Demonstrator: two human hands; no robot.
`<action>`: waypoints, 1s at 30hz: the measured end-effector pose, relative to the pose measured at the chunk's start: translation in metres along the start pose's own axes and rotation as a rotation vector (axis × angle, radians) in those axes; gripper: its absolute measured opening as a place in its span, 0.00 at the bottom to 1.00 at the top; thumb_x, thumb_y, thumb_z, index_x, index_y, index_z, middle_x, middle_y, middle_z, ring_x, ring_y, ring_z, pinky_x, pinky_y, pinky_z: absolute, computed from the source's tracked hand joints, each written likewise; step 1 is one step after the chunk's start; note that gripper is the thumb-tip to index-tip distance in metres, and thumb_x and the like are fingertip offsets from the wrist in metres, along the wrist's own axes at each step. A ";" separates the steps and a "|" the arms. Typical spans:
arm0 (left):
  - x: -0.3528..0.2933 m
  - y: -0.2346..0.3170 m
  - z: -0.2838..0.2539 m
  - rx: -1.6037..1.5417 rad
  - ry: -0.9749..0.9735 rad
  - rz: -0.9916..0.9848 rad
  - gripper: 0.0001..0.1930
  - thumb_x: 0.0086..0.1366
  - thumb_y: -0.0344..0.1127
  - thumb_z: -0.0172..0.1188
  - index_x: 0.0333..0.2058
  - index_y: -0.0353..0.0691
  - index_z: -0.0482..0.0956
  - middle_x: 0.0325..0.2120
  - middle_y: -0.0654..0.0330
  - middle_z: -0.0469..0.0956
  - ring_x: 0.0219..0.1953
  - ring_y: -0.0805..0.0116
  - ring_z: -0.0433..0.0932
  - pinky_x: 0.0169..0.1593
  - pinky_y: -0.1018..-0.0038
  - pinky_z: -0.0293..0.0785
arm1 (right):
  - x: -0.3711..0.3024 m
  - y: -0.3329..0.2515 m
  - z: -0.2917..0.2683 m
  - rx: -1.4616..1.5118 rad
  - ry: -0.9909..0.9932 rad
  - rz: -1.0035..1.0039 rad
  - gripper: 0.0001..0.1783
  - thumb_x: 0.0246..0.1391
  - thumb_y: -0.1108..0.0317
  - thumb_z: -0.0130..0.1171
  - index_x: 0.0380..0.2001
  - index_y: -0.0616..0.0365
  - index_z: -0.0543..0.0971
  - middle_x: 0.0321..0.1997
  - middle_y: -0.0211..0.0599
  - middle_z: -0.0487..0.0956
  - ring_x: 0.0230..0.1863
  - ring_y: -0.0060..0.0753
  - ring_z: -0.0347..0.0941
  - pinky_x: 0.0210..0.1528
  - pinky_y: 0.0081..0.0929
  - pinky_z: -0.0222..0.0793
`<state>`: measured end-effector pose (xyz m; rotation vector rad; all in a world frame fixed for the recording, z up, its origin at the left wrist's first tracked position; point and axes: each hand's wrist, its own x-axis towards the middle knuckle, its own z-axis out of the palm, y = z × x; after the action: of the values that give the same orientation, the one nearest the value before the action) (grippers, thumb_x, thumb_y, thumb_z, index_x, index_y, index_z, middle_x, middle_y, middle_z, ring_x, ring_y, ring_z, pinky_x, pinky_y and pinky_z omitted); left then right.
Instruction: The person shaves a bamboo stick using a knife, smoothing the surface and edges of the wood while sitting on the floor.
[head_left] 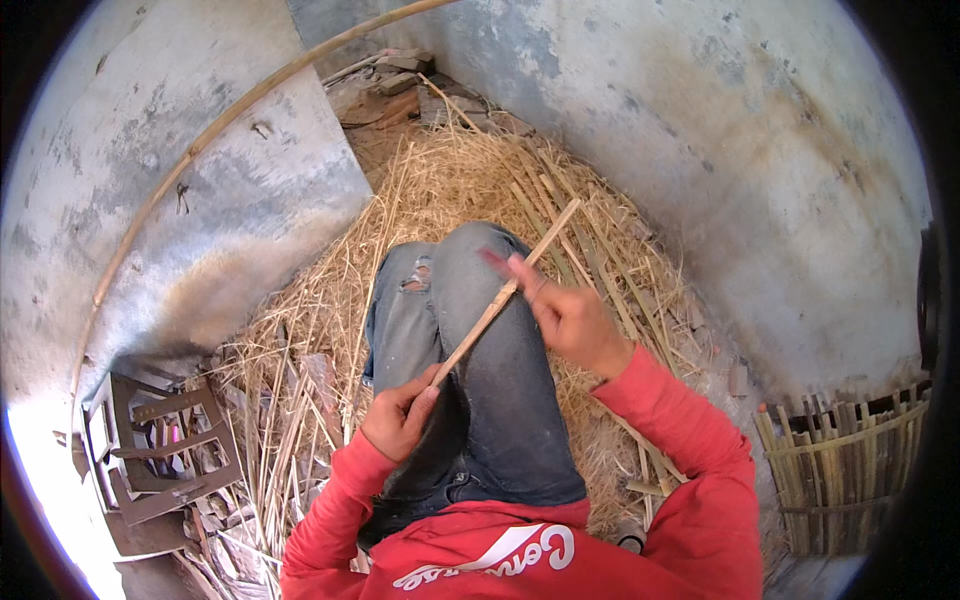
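Observation:
A long, pale split-bamboo strip [480, 332] slants across my lap, its far end rising past my right knee. Its near end is pinched between the thumb and fingers of my left hand [397, 416], which rests over my left thigh. My right hand [578, 322] is closed beside the strip's upper half, with the fingers against it. From those fingers a dark reddish shape [495, 262] juts out across the strip; it is smeared by motion, and I cannot make out its kind.
Straw and shavings [450, 175] cover the floor around my legs. Long bamboo strips [600, 265] lie to the right. A slatted basket [848, 465] stands at lower right, a dark broken frame [175, 450] at lower left. A curved pole [200, 143] leans by the left wall.

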<state>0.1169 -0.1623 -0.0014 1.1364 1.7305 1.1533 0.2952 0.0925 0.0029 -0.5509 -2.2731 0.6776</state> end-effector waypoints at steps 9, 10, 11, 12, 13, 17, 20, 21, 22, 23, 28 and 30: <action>0.002 -0.006 -0.003 0.057 0.009 0.013 0.20 0.77 0.37 0.50 0.60 0.29 0.73 0.24 0.66 0.73 0.29 0.81 0.69 0.36 0.79 0.70 | -0.010 -0.012 0.012 0.147 -0.163 -0.240 0.21 0.67 0.68 0.55 0.61 0.56 0.77 0.22 0.48 0.77 0.16 0.31 0.73 0.20 0.30 0.66; 0.004 -0.003 -0.003 0.059 0.000 0.016 0.20 0.77 0.37 0.49 0.60 0.29 0.74 0.22 0.68 0.71 0.26 0.81 0.67 0.33 0.79 0.68 | 0.001 -0.009 0.000 0.122 -0.074 -0.089 0.22 0.66 0.68 0.56 0.62 0.53 0.77 0.22 0.49 0.77 0.16 0.35 0.73 0.21 0.31 0.66; 0.005 -0.001 -0.003 0.059 -0.009 0.014 0.20 0.77 0.37 0.49 0.59 0.30 0.75 0.19 0.70 0.68 0.24 0.82 0.65 0.30 0.80 0.66 | 0.015 -0.005 -0.012 0.098 0.012 0.063 0.23 0.64 0.68 0.57 0.62 0.50 0.77 0.22 0.51 0.77 0.16 0.40 0.74 0.22 0.32 0.67; 0.005 0.002 -0.002 0.016 -0.024 -0.024 0.21 0.77 0.39 0.48 0.59 0.30 0.75 0.19 0.71 0.66 0.22 0.82 0.63 0.28 0.80 0.63 | 0.023 -0.003 -0.017 0.073 0.098 0.215 0.24 0.63 0.68 0.59 0.63 0.47 0.77 0.22 0.52 0.77 0.17 0.44 0.74 0.23 0.33 0.67; 0.005 0.005 0.003 -0.038 -0.045 -0.063 0.21 0.78 0.40 0.48 0.59 0.31 0.75 0.18 0.72 0.64 0.20 0.83 0.62 0.26 0.80 0.61 | 0.020 0.000 -0.018 0.031 0.116 0.224 0.24 0.64 0.69 0.58 0.63 0.46 0.76 0.24 0.56 0.77 0.16 0.44 0.73 0.22 0.33 0.67; 0.001 0.000 -0.009 -0.260 -0.144 -0.206 0.21 0.79 0.42 0.46 0.61 0.36 0.75 0.15 0.72 0.61 0.16 0.82 0.59 0.22 0.80 0.56 | 0.003 -0.008 -0.006 -0.019 -0.133 -0.156 0.22 0.67 0.69 0.54 0.63 0.53 0.75 0.22 0.56 0.76 0.15 0.33 0.71 0.20 0.30 0.65; 0.004 0.005 -0.008 -0.456 -0.214 -0.300 0.23 0.80 0.46 0.43 0.61 0.36 0.74 0.14 0.73 0.56 0.15 0.82 0.54 0.20 0.80 0.51 | 0.035 0.008 -0.028 0.015 0.161 0.119 0.24 0.63 0.68 0.58 0.63 0.47 0.77 0.20 0.52 0.76 0.16 0.43 0.74 0.22 0.33 0.68; 0.005 0.004 -0.005 -0.502 -0.234 -0.320 0.24 0.80 0.47 0.43 0.61 0.36 0.73 0.14 0.73 0.55 0.15 0.82 0.53 0.20 0.80 0.50 | 0.031 0.018 -0.028 -0.071 0.022 0.185 0.25 0.63 0.67 0.59 0.64 0.46 0.76 0.21 0.52 0.78 0.16 0.45 0.73 0.23 0.35 0.70; 0.004 0.003 -0.009 -0.541 -0.240 -0.347 0.24 0.80 0.48 0.43 0.61 0.36 0.73 0.14 0.73 0.54 0.14 0.82 0.52 0.20 0.80 0.50 | 0.023 0.007 -0.017 -0.001 -0.019 0.096 0.22 0.64 0.67 0.58 0.61 0.49 0.77 0.20 0.51 0.77 0.15 0.43 0.72 0.23 0.35 0.69; 0.005 0.001 -0.011 -0.581 -0.258 -0.374 0.25 0.80 0.49 0.42 0.61 0.35 0.73 0.14 0.73 0.53 0.14 0.82 0.51 0.20 0.79 0.49 | 0.007 -0.011 -0.002 0.063 -0.056 0.015 0.20 0.65 0.67 0.57 0.59 0.52 0.78 0.20 0.51 0.76 0.15 0.41 0.72 0.22 0.35 0.68; 0.008 0.001 -0.011 -0.614 -0.265 -0.409 0.25 0.80 0.49 0.42 0.62 0.35 0.72 0.15 0.74 0.52 0.14 0.82 0.49 0.19 0.79 0.48 | 0.030 0.010 -0.012 -0.019 0.002 0.125 0.21 0.67 0.70 0.53 0.61 0.56 0.76 0.24 0.48 0.81 0.17 0.35 0.74 0.23 0.31 0.66; 0.008 0.000 -0.006 -0.648 -0.281 -0.433 0.26 0.80 0.49 0.42 0.62 0.35 0.71 0.15 0.74 0.52 0.14 0.81 0.49 0.19 0.79 0.48 | 0.021 0.007 -0.007 0.023 -0.024 0.050 0.22 0.67 0.69 0.54 0.62 0.55 0.75 0.28 0.51 0.83 0.21 0.38 0.78 0.25 0.35 0.69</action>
<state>0.1091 -0.1566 -0.0003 0.4669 1.1699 1.0943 0.2874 0.1112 0.0134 -0.5935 -2.2776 0.7386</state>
